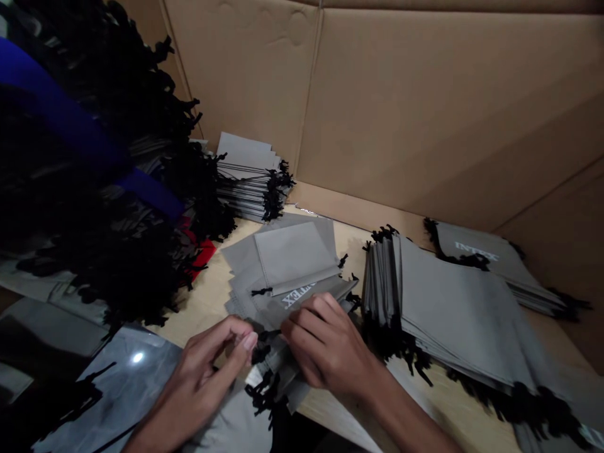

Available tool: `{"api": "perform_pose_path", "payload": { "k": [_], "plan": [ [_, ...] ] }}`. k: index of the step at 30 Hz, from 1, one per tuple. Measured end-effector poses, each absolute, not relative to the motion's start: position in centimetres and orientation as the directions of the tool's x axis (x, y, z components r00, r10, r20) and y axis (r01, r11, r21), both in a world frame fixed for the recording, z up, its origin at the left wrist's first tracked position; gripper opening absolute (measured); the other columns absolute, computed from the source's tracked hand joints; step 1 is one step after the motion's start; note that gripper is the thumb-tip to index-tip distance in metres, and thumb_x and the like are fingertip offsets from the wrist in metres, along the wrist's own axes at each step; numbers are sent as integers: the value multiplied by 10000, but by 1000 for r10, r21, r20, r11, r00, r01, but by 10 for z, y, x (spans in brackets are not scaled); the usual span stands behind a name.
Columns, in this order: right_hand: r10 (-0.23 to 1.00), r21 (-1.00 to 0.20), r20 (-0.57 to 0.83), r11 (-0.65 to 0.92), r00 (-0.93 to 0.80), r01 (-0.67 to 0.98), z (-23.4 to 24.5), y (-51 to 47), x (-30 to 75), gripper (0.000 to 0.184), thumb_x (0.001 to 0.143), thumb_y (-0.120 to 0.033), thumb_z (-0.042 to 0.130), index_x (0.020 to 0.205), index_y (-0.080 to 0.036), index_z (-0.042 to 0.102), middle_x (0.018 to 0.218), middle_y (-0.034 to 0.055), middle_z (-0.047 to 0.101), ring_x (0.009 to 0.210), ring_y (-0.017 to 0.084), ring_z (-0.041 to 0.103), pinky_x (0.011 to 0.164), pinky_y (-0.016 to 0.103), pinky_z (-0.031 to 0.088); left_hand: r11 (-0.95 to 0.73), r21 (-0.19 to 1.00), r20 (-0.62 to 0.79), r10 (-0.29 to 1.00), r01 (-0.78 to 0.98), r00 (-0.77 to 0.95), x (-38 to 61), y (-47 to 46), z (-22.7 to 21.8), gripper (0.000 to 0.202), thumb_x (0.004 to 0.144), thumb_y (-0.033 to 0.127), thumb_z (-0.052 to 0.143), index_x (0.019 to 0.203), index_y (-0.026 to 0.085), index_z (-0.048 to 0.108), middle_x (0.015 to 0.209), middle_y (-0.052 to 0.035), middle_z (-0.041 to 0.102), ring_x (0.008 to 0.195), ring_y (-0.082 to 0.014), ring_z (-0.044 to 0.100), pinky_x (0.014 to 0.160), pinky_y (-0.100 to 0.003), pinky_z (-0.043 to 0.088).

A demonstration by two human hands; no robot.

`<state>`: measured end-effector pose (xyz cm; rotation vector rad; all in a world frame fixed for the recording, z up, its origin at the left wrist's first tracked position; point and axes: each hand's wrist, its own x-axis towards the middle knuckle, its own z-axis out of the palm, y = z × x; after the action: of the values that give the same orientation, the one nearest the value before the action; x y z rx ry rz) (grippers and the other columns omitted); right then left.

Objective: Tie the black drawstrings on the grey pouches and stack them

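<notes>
The left hand (207,368) pinches knotted black cords (261,353); the right hand (325,346) curls over a flat grey fabric pouch (299,297), whether clamped I cannot tell. The pouch's white lettering slants away rightward, its long axis partly covered. Behind rises a brown cardboard wall (425,126).
</notes>
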<state>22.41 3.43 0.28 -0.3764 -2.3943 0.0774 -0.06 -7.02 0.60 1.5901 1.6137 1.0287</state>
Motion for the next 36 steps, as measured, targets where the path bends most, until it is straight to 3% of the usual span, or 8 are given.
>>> {"api": "perform_pose_path", "payload": {
  "k": [5, 8, 12, 17, 24, 28, 32, 36],
  "plan": [
    [310, -161, 631, 949, -711, 271, 6, 35, 228, 176, 1015, -67, 529, 989, -170, 669, 846, 44, 676, 864, 218, 516, 772, 370, 374, -19, 860, 74, 993, 510, -89, 1, -71, 8, 326, 1090, 447, 570, 846, 249, 653, 723, 27, 646, 664, -143, 653, 547, -174, 495],
    [322, -164, 637, 945, -701, 284, 7, 36, 229, 167, 1024, -80, 529, 1009, -161, 674, 822, 39, 649, 827, 214, 490, 737, 367, 352, -2, 867, 95, 982, 499, -162, 7, -74, 6, 192, 1066, 434, 630, 1138, 283, 725, 936, -12, 783, 827, -180, 764, 645, -185, 595],
    [291, -147, 652, 954, -700, 260, 6, 36, 227, 187, 1034, -90, 513, 958, -171, 664, 810, 39, 642, 808, 211, 476, 733, 367, 345, -188, 794, 303, 947, 578, -109, 13, -73, 4, 456, 987, 295, 788, 1422, 374, 677, 1265, -16, 825, 1067, -207, 808, 927, -246, 641],
    [289, -152, 637, 956, -715, 251, 4, 34, 226, 196, 1033, -91, 523, 923, -182, 657, 803, 35, 657, 814, 205, 484, 751, 365, 342, -272, 741, 394, 916, 614, -70, 15, -68, 10, 216, 982, 193, 777, 1121, 351, 827, 1037, 32, 877, 928, -183, 833, 886, -229, 638],
    [293, -177, 627, 956, -722, 234, 3, 32, 228, 205, 1025, -70, 517, 990, -175, 689, 840, 37, 698, 896, 217, 533, 834, 382, 400, -23, 902, 123, 971, 431, -205, 9, -64, 11, 38, 903, 313, 837, 908, 303, 873, 860, 22, 878, 725, -186, 834, 701, -213, 671],
    [305, -175, 606, 952, -735, 251, 4, 34, 229, 221, 1045, -80, 499, 1025, -183, 693, 874, 47, 711, 891, 224, 532, 822, 390, 406, 47, 901, 61, 970, 432, -234, 6, -62, 10, 130, 913, 416, 834, 942, 299, 881, 929, -6, 894, 791, -214, 851, 729, -229, 679],
    [380, -216, 568, 925, -730, 313, 7, 40, 232, 166, 1076, -127, 550, 1051, -170, 708, 941, 60, 714, 934, 235, 535, 814, 391, 397, 78, 856, 10, 986, 511, -167, -8, -66, 6, 313, 932, 469, 815, 1203, 313, 808, 1036, -13, 886, 899, -223, 857, 805, -230, 675],
    [435, -272, 534, 900, -725, 340, 8, 47, 236, 158, 1116, -255, 603, 1124, -197, 750, 1035, 64, 729, 963, 235, 550, 820, 386, 392, -36, 728, 106, 993, 684, -60, -16, -74, 2, 372, 887, 444, 865, 1228, 330, 767, 1012, -4, 853, 853, -215, 825, 747, -215, 653]
  ]
}}
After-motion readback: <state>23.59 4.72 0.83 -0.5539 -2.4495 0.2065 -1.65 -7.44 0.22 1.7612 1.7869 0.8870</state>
